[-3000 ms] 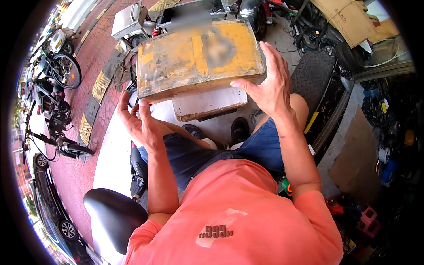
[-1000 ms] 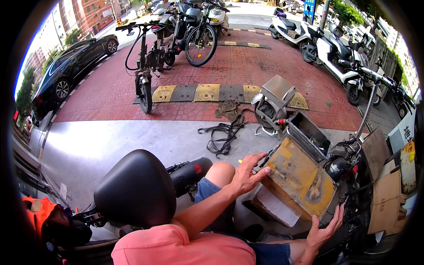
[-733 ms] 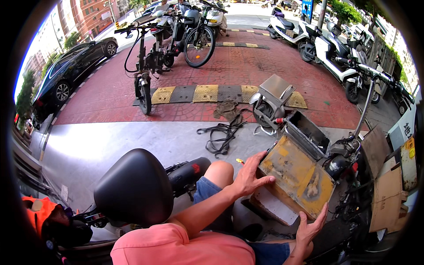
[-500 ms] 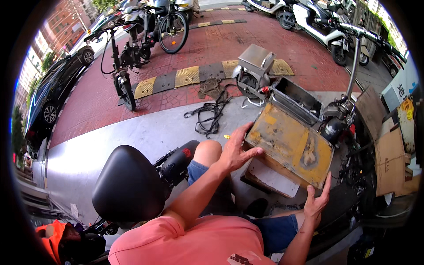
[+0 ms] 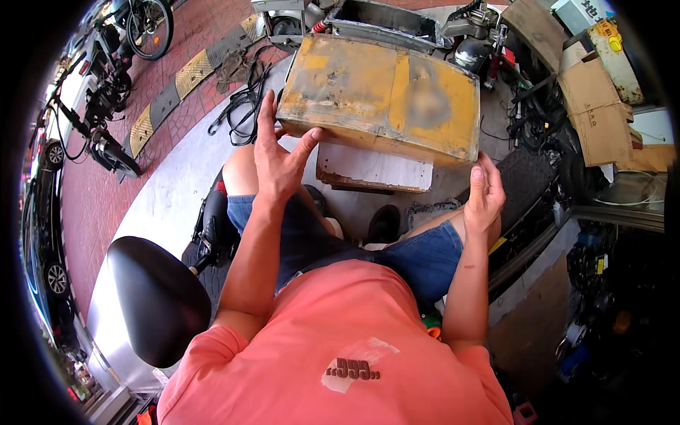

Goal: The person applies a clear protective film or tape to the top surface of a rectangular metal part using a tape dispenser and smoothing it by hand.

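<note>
A worn yellow box-shaped case [image 5: 382, 95] with scuffed, dirty faces is held in front of my knees. My left hand [image 5: 278, 152] presses flat against its left end, fingers spread and pointing up. My right hand [image 5: 486, 193] cups its lower right corner from below. A white board with a rusty edge [image 5: 374, 167] lies just under the case. I sit in blue denim shorts and an orange shirt.
A black scooter seat [image 5: 157, 297] is at my lower left. Black cables [image 5: 244, 106] lie on the pavement by yellow-black speed bumps [image 5: 190, 71]. An open metal tray [image 5: 386, 18] sits behind the case. Cardboard boxes [image 5: 591, 99] and a black tyre [image 5: 520, 180] crowd the right. Bicycles [image 5: 106, 113] stand at left.
My view has swung back down over the case. The case now lies level across my front, and both hands have closed in on its two ends.
</note>
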The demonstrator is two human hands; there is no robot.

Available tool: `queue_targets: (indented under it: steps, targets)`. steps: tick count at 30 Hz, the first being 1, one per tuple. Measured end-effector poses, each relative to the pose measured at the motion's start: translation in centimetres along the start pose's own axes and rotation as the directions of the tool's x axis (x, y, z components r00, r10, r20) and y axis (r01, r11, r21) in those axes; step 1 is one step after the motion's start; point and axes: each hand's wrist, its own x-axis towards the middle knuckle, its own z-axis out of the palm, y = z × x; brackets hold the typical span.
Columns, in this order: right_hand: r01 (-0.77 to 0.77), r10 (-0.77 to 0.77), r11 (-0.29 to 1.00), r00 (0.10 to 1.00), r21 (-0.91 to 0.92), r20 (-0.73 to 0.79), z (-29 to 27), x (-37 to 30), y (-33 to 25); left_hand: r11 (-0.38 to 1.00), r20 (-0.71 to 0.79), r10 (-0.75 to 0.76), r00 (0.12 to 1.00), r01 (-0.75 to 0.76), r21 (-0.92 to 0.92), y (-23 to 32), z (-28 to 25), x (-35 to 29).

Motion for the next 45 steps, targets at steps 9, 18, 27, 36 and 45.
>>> queue_targets:
  steps: [9, 18, 27, 36, 45]
  targets:
    - [-0.037, 0.041, 0.999, 0.994, -0.035, 0.105, 0.7, -0.5, 0.7, 1.0, 0.009, -0.009, 1.0, 0.009, 0.009, 0.5, 0.1, -0.5]
    - [-0.206, 0.207, 0.978, 0.977, 0.037, -0.05, 0.0, 1.3, 3.5, 0.958, -0.046, -0.071, 0.996, 0.055, -0.282, -0.7, -0.5, 0.9]
    - [-0.188, 0.193, 0.971, 0.981, 0.149, -0.018, 1.0, 7.2, 3.2, 0.919, -0.068, -0.148, 0.987, 0.112, -0.379, -2.1, -1.8, 1.9]
    - [-0.247, 0.253, 0.936, 0.968, 0.25, 0.009, 2.0, 7.9, 4.4, 0.977, -0.3, -0.002, 0.954, -0.062, -0.206, -2.3, -2.0, -0.4]
    - [-0.297, 0.312, 0.908, 0.95, 0.297, -0.004, 1.7, 7.4, 5.2, 0.964, -0.329, 0.261, 0.908, -0.228, 0.134, 1.3, -1.4, 0.0]
